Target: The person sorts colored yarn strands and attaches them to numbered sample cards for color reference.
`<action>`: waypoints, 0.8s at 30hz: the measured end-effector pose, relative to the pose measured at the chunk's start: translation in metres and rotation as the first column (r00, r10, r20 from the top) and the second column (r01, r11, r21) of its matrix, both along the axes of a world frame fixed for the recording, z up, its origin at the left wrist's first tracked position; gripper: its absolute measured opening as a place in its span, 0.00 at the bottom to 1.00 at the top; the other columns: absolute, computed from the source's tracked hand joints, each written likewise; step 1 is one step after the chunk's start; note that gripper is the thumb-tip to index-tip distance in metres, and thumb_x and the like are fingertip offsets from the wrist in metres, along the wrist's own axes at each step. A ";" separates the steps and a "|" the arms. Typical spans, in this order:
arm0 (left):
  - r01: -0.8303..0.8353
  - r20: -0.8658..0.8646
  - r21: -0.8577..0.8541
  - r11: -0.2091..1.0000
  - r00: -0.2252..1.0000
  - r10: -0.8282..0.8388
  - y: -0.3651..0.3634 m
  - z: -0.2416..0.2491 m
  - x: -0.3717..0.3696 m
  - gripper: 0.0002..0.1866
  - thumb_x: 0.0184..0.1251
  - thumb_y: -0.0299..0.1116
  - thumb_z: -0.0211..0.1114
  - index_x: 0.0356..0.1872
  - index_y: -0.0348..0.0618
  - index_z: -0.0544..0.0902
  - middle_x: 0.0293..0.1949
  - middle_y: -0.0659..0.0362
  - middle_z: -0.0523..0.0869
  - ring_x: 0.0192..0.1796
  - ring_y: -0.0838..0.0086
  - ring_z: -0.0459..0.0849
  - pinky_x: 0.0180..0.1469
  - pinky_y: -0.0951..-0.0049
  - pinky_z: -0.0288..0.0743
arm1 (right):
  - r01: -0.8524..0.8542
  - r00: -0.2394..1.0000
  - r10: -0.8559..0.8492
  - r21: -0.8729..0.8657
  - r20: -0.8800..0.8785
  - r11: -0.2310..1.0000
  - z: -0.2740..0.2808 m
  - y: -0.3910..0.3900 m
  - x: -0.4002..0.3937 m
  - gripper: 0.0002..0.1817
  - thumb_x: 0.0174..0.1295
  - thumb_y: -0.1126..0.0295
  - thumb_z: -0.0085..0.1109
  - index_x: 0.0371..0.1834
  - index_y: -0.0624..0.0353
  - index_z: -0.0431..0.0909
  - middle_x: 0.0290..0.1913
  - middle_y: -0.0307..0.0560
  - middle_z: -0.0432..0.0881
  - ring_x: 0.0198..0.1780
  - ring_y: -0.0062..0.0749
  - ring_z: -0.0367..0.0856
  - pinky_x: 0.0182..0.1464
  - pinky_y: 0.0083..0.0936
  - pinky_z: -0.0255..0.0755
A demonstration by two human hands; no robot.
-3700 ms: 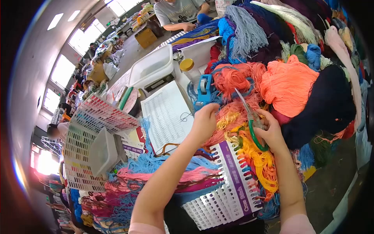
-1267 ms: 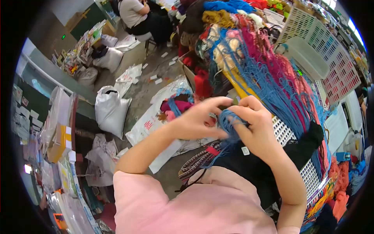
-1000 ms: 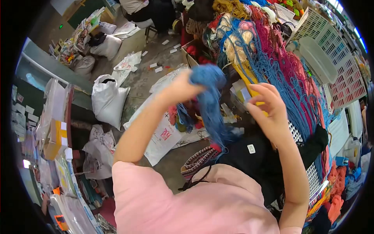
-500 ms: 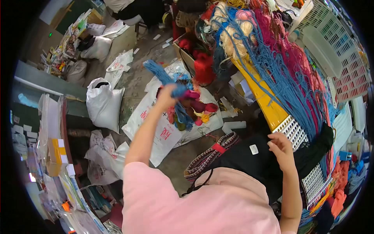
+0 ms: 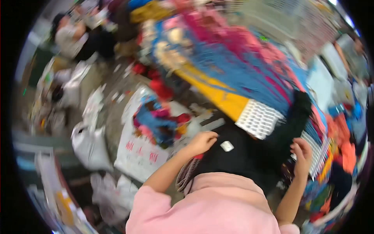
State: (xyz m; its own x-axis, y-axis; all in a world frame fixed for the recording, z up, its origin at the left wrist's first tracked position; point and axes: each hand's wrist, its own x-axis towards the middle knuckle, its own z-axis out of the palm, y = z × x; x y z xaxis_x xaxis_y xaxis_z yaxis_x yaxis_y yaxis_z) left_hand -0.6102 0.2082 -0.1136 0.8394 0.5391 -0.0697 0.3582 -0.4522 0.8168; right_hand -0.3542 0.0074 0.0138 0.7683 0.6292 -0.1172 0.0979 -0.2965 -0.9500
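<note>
Head view: black cloth (image 5: 249,156) with white tag (image 5: 226,146) separates left hand (image 5: 203,142), grip unclear, from loosely open right hand (image 5: 302,155).

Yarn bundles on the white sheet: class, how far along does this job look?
Looks done: several coloured bundles gathered on the white sheet on the floor. In hand: no yarn shows in the left hand or right hand. Probably left: the long blue strands spread over the yellow surface; how many need bundling, I cannot tell.
</note>
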 end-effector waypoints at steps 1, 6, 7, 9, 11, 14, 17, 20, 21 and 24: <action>-0.014 0.111 -0.014 1.000 0.994 0.015 -0.001 0.018 0.018 0.09 0.51 0.28 0.55 0.34 0.36 0.75 0.32 0.49 0.78 0.34 0.63 0.78 0.36 0.72 0.71 | 0.000 1.000 0.000 -0.002 0.023 1.000 0.001 -0.005 0.004 0.08 0.50 0.77 0.51 0.34 0.63 0.72 0.33 0.40 0.73 0.33 0.19 0.71 0.34 0.13 0.65; 0.148 0.338 -0.317 0.937 0.940 -0.034 -0.021 0.079 0.092 0.06 0.54 0.23 0.53 0.32 0.33 0.76 0.30 0.54 0.79 0.34 0.74 0.79 0.35 0.80 0.73 | 0.087 0.989 -0.099 0.110 0.106 0.990 -0.017 -0.033 0.022 0.08 0.48 0.78 0.52 0.33 0.64 0.72 0.34 0.41 0.70 0.35 0.20 0.70 0.34 0.15 0.66; 0.230 0.351 -0.317 0.920 0.930 -0.111 -0.026 0.088 0.104 0.06 0.54 0.21 0.52 0.32 0.32 0.75 0.30 0.55 0.78 0.35 0.75 0.79 0.37 0.81 0.72 | 0.096 0.985 -0.114 0.139 0.128 0.986 -0.019 -0.034 0.021 0.08 0.48 0.78 0.52 0.33 0.64 0.72 0.35 0.41 0.70 0.34 0.21 0.70 0.34 0.15 0.66; 0.381 0.357 -0.278 0.882 0.893 -0.273 -0.036 0.099 0.131 0.06 0.55 0.20 0.52 0.33 0.31 0.75 0.31 0.55 0.78 0.36 0.77 0.77 0.39 0.81 0.71 | 0.094 0.975 -0.123 0.159 0.184 0.983 -0.020 -0.037 0.021 0.07 0.48 0.79 0.52 0.32 0.64 0.72 0.35 0.42 0.70 0.34 0.22 0.71 0.34 0.15 0.66; 0.421 0.391 -0.217 0.881 0.864 -0.317 -0.047 0.096 0.160 0.06 0.55 0.21 0.53 0.33 0.32 0.75 0.31 0.55 0.78 0.36 0.77 0.77 0.39 0.81 0.71 | 0.156 0.971 -0.186 0.192 0.151 0.969 -0.022 -0.040 0.025 0.07 0.48 0.79 0.52 0.32 0.64 0.72 0.36 0.43 0.70 0.34 0.22 0.70 0.35 0.16 0.66; 0.245 0.493 0.003 0.969 0.843 -0.215 -0.060 0.091 0.207 0.09 0.52 0.25 0.55 0.36 0.36 0.74 0.36 0.52 0.77 0.38 0.66 0.77 0.39 0.74 0.70 | 0.165 0.932 -0.185 0.087 0.311 0.982 -0.016 -0.028 0.043 0.08 0.49 0.75 0.51 0.34 0.63 0.71 0.36 0.43 0.70 0.35 0.25 0.70 0.38 0.19 0.65; -0.061 0.545 0.021 0.998 0.837 0.040 -0.061 0.086 0.256 0.13 0.44 0.22 0.50 0.35 0.33 0.70 0.35 0.45 0.73 0.41 0.53 0.70 0.44 0.63 0.64 | 0.213 0.884 -0.183 -0.022 0.430 0.977 -0.031 -0.007 0.076 0.15 0.49 0.71 0.54 0.41 0.66 0.70 0.38 0.45 0.71 0.42 0.28 0.69 0.44 0.22 0.65; -0.151 0.415 -0.030 0.988 0.898 0.149 -0.057 0.050 0.296 0.10 0.43 0.21 0.46 0.31 0.31 0.66 0.32 0.40 0.70 0.40 0.48 0.68 0.41 0.58 0.63 | 0.151 0.762 0.090 -0.312 0.641 0.938 -0.045 0.030 0.091 0.21 0.49 0.63 0.55 0.40 0.69 0.68 0.39 0.54 0.70 0.43 0.39 0.69 0.48 0.28 0.60; -0.165 0.521 -0.102 0.981 0.831 0.194 -0.069 0.022 0.319 0.12 0.43 0.21 0.47 0.33 0.29 0.66 0.34 0.39 0.70 0.40 0.48 0.68 0.41 0.58 0.63 | 0.195 0.728 0.087 -0.327 0.680 0.925 -0.062 0.027 0.100 0.22 0.49 0.62 0.55 0.40 0.70 0.67 0.40 0.56 0.70 0.44 0.41 0.68 0.49 0.28 0.59; -0.116 0.471 -0.188 0.975 0.861 0.193 -0.072 0.056 0.289 0.17 0.41 0.22 0.52 0.38 0.32 0.67 0.36 0.44 0.71 0.41 0.51 0.69 0.42 0.59 0.64 | 0.092 0.835 0.077 -0.275 0.545 0.957 -0.061 0.018 0.112 0.18 0.48 0.68 0.51 0.40 0.71 0.67 0.39 0.55 0.72 0.40 0.37 0.71 0.45 0.25 0.62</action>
State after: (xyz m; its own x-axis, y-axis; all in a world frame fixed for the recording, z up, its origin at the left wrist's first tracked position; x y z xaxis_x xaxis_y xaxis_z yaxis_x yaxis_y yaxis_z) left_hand -0.3209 0.1361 -0.0578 0.6945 0.6804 0.2339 -0.0442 -0.2842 0.9578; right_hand -0.2424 0.0254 -0.0475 0.7627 0.6285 0.1525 0.5701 -0.5420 -0.6174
